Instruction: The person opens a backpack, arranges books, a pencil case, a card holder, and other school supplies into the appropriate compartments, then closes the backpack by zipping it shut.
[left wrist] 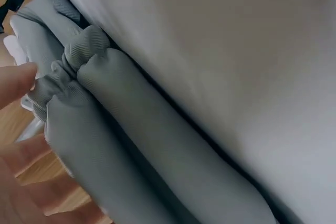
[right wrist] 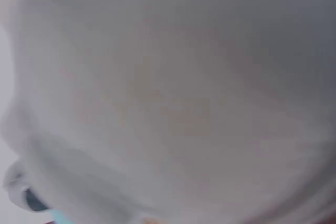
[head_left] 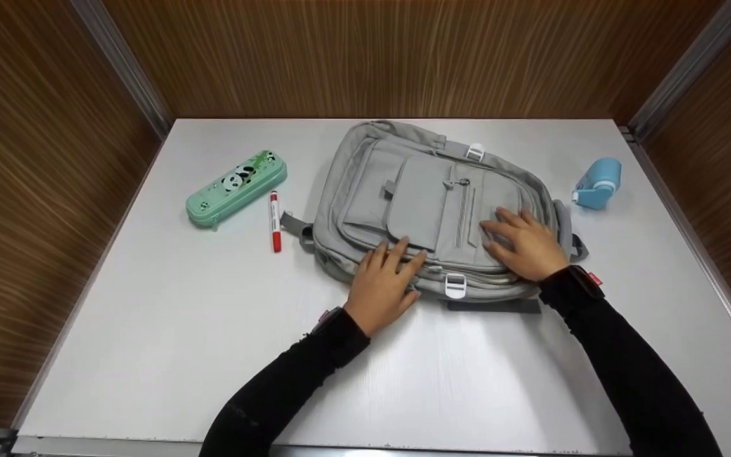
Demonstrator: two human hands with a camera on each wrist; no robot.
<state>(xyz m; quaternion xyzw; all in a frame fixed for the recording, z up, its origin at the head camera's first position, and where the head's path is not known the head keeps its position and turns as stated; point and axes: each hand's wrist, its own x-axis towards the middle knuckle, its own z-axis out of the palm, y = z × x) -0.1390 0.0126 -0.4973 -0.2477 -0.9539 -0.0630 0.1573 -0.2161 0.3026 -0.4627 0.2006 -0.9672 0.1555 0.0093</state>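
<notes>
A grey backpack (head_left: 419, 197) lies flat on the white table, its front pocket and zippers facing up. My left hand (head_left: 381, 289) rests on its near edge with the fingers spread and straight. In the left wrist view, that hand's fingers (left wrist: 21, 153) lie beside the bag's gathered grey side fabric (left wrist: 121, 114). On the right part of the bag's front, my right hand (head_left: 524, 244) rests with its fingers extended over the cloth. The right wrist view is filled by blurred grey cloth (right wrist: 173, 87), and the hand is almost wholly out of it.
Left of the bag lie a green panda pencil case (head_left: 237, 188) and a red-and-white marker (head_left: 275, 222). A blue bottle (head_left: 599, 184) lies at the right. Wood-grain panels (head_left: 378, 60) stand behind and along both sides of the table (head_left: 169, 355).
</notes>
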